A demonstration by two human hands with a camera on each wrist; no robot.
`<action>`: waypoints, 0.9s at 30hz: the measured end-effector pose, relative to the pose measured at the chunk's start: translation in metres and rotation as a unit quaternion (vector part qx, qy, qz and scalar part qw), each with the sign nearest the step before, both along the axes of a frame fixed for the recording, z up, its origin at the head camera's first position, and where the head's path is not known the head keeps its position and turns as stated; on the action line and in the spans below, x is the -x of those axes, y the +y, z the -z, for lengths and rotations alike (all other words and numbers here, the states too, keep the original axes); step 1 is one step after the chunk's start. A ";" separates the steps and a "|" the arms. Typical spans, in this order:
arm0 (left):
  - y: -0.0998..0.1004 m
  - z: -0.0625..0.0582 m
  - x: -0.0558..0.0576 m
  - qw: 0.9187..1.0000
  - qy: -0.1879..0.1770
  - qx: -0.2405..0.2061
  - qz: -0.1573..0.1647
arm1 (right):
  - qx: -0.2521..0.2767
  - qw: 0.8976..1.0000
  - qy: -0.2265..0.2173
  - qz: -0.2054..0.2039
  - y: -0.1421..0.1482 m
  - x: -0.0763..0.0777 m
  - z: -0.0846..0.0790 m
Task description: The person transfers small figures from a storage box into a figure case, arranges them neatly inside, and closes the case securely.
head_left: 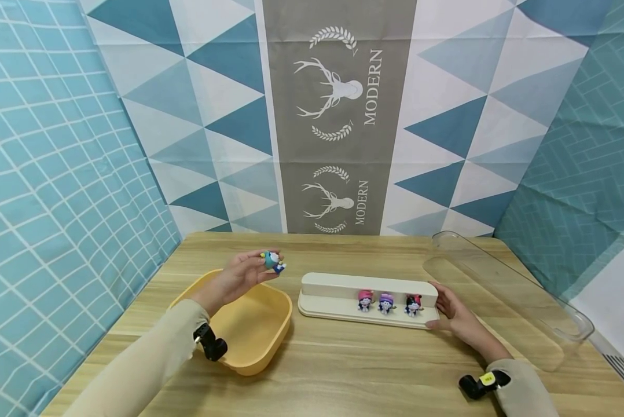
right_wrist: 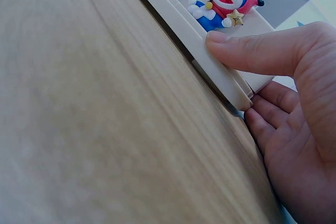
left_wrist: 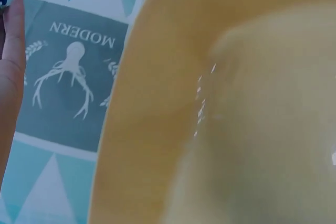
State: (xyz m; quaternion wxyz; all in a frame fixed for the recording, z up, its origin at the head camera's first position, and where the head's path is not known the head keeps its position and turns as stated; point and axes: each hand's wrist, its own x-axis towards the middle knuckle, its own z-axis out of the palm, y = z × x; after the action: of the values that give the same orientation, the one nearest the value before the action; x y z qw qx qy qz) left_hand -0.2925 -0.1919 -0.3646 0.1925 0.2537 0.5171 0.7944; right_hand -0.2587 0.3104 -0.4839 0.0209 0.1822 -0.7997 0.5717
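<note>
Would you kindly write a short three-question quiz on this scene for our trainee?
1. Count: how many figurines are on the cream stand?
2. True or false: the grip of the right hand is on the yellow basin.
3. Short answer: what does the grip of the left hand hold?

Key:
1. Three.
2. False; it is on the right end of the cream stand.
3. A teal-topped figurine.
</note>
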 end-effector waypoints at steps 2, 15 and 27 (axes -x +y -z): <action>0.003 0.002 0.000 1.000 -0.008 -0.011 -0.003 | 0.001 1.000 -0.002 0.001 0.000 0.000 0.000; 0.019 0.005 -0.007 0.994 -0.095 -0.042 -0.024 | -0.003 1.000 -0.008 0.006 0.000 0.000 -0.002; 0.026 0.008 -0.003 0.996 -0.080 0.014 -0.047 | -0.003 1.000 -0.004 0.004 0.000 0.000 -0.001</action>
State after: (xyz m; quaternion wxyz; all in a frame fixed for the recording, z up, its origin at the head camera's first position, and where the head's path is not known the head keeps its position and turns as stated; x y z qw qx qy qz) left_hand -0.2891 -0.1662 -0.3727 0.1993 0.1624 0.5224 0.8130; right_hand -0.2585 0.3100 -0.4825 0.0189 0.1769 -0.8020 0.5703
